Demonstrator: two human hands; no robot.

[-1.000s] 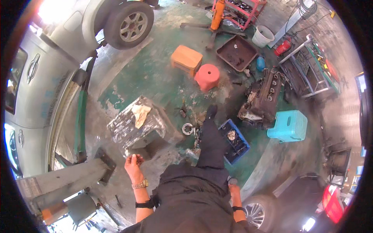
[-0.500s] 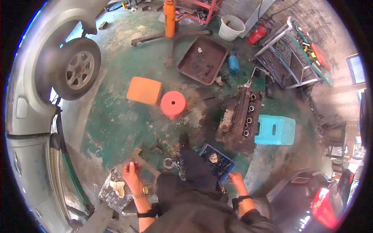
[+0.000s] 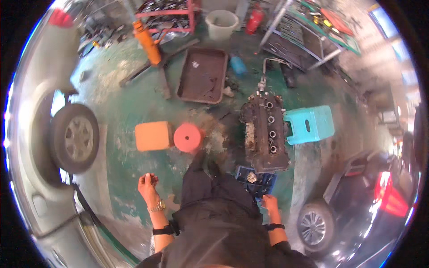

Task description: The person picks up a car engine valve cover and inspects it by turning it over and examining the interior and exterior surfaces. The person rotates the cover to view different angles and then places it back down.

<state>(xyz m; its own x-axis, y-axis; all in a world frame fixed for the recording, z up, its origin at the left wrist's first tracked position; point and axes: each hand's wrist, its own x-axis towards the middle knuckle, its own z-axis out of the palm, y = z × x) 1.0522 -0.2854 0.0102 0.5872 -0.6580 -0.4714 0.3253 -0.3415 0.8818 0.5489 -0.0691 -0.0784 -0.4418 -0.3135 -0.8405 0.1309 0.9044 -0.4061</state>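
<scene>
My left hand hangs over the green floor, below the orange stool and the round red stool. Its fingers are drawn together; a dark patch shows beside them, too small to name. My right hand is closed beside the lower edge of a blue tray, which holds a crumpled pale rag and dark items. Whatever its curled fingers may hold is hidden. Above the tray lies a dirty engine part with a row of round openings, next to a turquoise stool.
Farther off are a brown drip tray, an orange jack, a white bucket, a fire extinguisher and a tool cart. A raised car with its wheel flanks the left; a dark car stands at right.
My body has moved forward, closer to the red stool, and the view has turned. The pale cloth at lower left is out of view. Both hands stay low at my sides, fingers curled.
</scene>
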